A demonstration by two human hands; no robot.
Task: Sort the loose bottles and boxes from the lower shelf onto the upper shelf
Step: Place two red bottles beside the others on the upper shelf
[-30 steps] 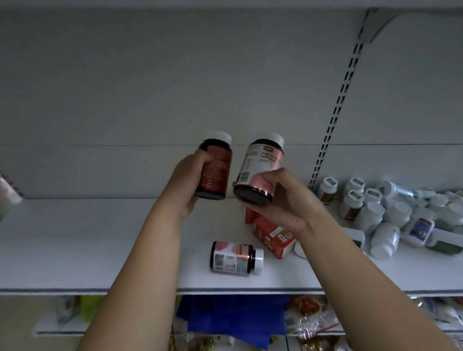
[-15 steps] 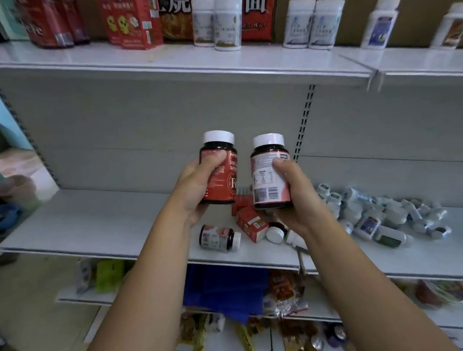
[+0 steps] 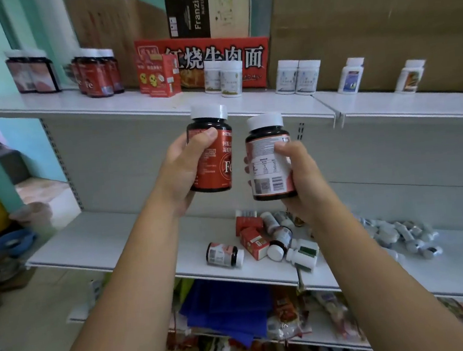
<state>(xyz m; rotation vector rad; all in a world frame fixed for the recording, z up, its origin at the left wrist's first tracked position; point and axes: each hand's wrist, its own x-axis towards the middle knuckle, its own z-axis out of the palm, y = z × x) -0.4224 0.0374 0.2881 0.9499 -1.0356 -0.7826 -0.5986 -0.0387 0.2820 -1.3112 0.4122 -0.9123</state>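
My left hand (image 3: 180,170) grips a dark bottle with a red "Fe" label (image 3: 217,159) and a white cap, held upright. My right hand (image 3: 303,179) grips a second dark bottle (image 3: 266,166), its white nutrition label facing me. Both bottles hover side by side just below the front edge of the upper shelf (image 3: 144,104). On the lower shelf (image 3: 103,241) lie a fallen dark bottle (image 3: 224,254), red boxes (image 3: 252,238) and a heap of white bottles (image 3: 397,237).
The upper shelf carries matching dark bottles (image 3: 96,73), red boxes (image 3: 158,76), and pairs of white bottles (image 3: 223,77) further right, with gaps between groups. Cardboard boxes (image 3: 365,21) stand behind. Packaged goods fill the bottom shelf (image 3: 238,313).
The view has tilted up, so the upper shelf's goods are now in full sight. Both hands have raised the two bottles closer to that shelf's edge and turned them upright.
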